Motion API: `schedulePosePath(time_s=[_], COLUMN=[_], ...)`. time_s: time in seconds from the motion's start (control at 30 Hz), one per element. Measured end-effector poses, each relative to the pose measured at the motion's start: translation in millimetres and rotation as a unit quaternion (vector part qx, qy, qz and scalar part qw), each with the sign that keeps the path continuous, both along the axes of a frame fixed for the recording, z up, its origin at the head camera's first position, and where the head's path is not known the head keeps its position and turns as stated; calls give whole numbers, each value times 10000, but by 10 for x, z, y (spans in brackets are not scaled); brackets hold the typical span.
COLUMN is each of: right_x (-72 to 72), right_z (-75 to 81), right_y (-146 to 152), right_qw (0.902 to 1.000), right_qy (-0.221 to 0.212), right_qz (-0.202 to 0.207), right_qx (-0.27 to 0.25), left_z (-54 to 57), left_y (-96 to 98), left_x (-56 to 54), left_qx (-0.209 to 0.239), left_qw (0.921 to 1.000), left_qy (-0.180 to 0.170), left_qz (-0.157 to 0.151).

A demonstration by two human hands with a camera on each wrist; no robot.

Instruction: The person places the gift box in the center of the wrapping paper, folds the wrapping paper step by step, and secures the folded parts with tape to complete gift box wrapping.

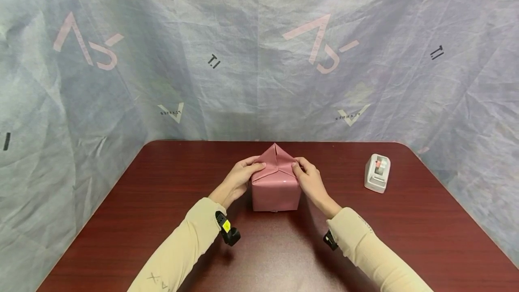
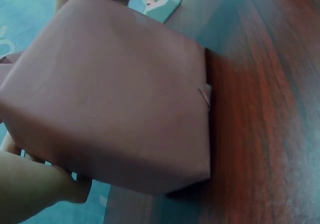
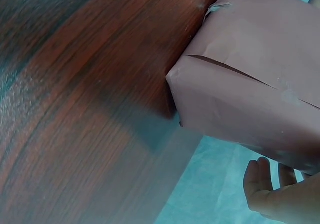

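Note:
A box wrapped in pink paper point(image 1: 276, 196) sits on the table between both hands. On its top the paper is folded inward, and a pointed flap point(image 1: 268, 157) rises at the far side. My left hand point(image 1: 239, 177) grips the left upper edge, thumb over the fold. Across from it, my right hand point(image 1: 310, 183) holds the right upper edge, its thumb on the paper too. In the right wrist view a slit-like paper seam runs along the box point(image 3: 260, 39), and curled fingers of the right hand point(image 3: 280, 196) show beside it. The left wrist view shows a smooth box side point(image 2: 110, 84).
A white tape dispenser point(image 1: 377, 174) stands on the right part of the dark red wooden table point(image 1: 170, 193). Behind the table's far edge hangs a grey printed cloth point(image 1: 243, 89), which also lines both sides.

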State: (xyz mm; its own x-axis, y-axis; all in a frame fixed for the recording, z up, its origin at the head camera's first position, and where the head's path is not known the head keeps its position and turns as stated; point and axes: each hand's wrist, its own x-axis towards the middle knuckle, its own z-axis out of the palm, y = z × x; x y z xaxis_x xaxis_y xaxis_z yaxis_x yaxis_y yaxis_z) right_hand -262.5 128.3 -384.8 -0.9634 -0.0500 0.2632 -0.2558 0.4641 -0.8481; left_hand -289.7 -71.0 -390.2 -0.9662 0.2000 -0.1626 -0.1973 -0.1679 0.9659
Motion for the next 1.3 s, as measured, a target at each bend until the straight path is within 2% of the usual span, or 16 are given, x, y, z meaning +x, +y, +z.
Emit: schedulePosePath(time_s=[0.13, 0.27, 0.37, 0.43, 0.53, 0.73, 0.93, 1.17, 1.3], right_x=[-14, -57, -99, -117, -132, -156, -184, -185, -182], right_z=[5, 10, 12, 19, 32, 52, 43, 36, 46], right_y=[13, 46, 80, 104, 134, 149, 158, 160, 153], right_qw=[9999, 9973, 9903, 9838, 9770, 9777, 9717, 9713, 9742], right_qy=[-18, -102, -279, -432, -597, -586, -755, -932, -960], right_qz=[80, 522, 1036, 1344, 1583, 1583, 1560, 1421, 1338], right_qx=[-92, -500, -878, -1102, -1294, -1251, -1602, -1662, -1541], left_z=[18, 34, 31, 27, 25, 37, 65, 69, 61], left_y=[3, -13, -30, -39, -45, -39, -29, -5, 5], left_x=[-15, -33, -50, -60, -64, -60, -37, -8, -10], left_qx=[-4, -238, -422, -483, -555, -586, -656, -1031, -903], left_qw=[9999, 9994, 9975, 9967, 9957, 9946, 9953, 9902, 9929], left_qy=[-98, 82, 230, 287, 398, 552, 512, 917, 738], left_qz=[108, -250, -524, -590, -631, -652, -491, -234, -216])
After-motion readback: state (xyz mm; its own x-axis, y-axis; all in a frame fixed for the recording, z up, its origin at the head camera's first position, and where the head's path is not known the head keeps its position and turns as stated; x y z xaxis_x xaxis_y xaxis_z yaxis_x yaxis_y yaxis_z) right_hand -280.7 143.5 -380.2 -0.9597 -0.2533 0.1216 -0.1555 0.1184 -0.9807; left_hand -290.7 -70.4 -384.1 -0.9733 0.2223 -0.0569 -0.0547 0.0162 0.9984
